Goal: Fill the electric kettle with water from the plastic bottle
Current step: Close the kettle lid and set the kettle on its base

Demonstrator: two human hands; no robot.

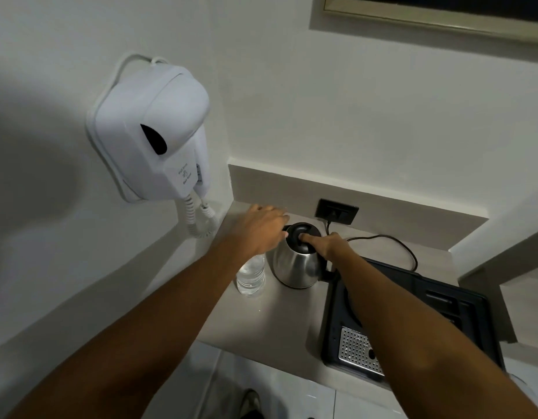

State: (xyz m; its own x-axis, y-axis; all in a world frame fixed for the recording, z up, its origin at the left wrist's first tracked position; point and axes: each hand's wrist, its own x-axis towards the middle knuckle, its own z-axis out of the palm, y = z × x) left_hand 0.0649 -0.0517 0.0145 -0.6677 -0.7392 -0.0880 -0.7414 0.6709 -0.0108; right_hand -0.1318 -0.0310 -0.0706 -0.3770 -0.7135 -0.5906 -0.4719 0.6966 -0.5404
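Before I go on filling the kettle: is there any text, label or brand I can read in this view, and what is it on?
None can be read.
Wall-mounted hair dryer: small grey print on its handle, too blurred to read.
Plastic bottle: no label text shows.
Electric kettle: no marking shows.
Black tray: no text shows.

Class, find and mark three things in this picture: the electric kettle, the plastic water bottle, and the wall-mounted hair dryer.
electric kettle (296, 266): head view, on its steel body below the black lid.
plastic water bottle (251, 276): head view, on its clear lower wall, beneath the forearm.
wall-mounted hair dryer (153, 122): head view, on its white housing.
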